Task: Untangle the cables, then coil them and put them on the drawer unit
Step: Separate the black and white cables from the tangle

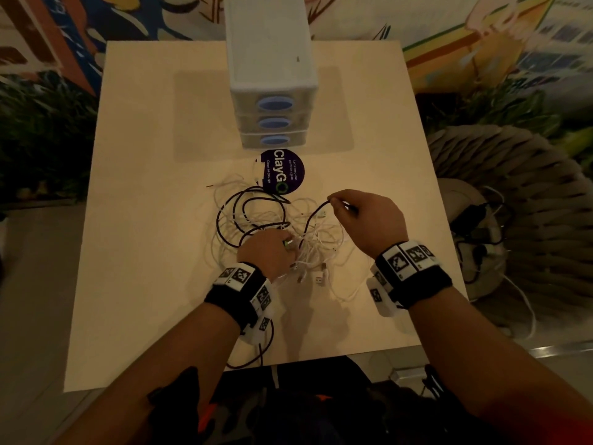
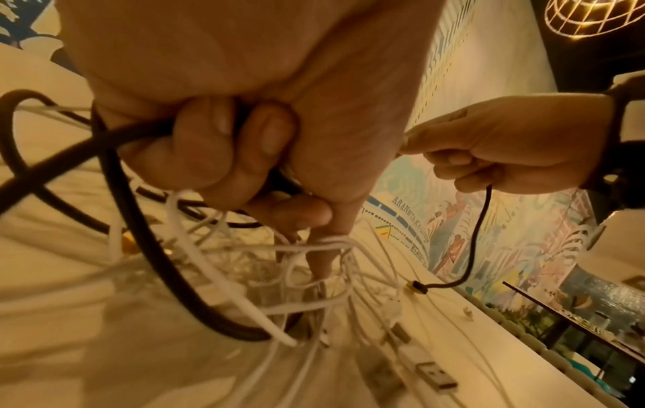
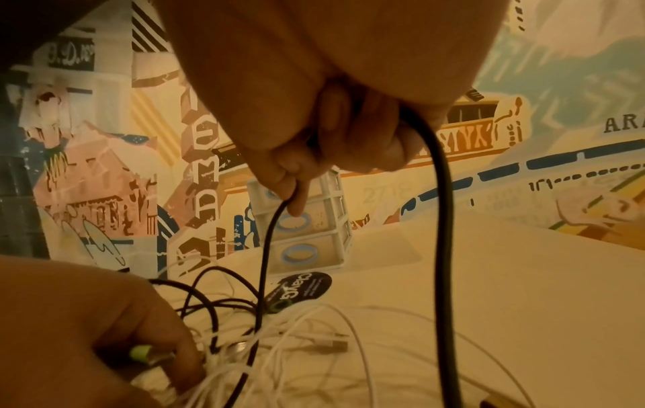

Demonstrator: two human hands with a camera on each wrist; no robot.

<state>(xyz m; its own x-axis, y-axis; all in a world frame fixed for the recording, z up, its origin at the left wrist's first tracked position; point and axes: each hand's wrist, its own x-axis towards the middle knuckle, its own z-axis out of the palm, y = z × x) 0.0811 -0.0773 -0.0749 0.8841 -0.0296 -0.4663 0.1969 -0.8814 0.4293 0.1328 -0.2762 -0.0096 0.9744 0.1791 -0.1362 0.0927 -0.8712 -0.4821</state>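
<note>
A tangle of white cables [image 1: 321, 248] and a black cable [image 3: 443, 220] lies mid-table in front of the white drawer unit [image 1: 269, 59]. My left hand [image 1: 282, 248] rests on the tangle. In the left wrist view its fingers [image 2: 216, 154] curl round the black cable [image 2: 150, 256], and one straight finger pokes into the white loops. My right hand [image 1: 337, 202] is raised to the right of the tangle and pinches another stretch of the black cable. That stretch runs through the fist [image 3: 314, 154] and hangs down on both sides. USB plugs [image 1: 319, 279] lie loose near my left wrist.
A round dark ClayGo sticker [image 1: 282, 171] sits on the table [image 1: 144, 252] between tangle and drawers. A thin dark lead [image 1: 256, 358] hangs from my left wristband over the near edge. A woven seat with a black charger [image 1: 475, 220] stands to the right.
</note>
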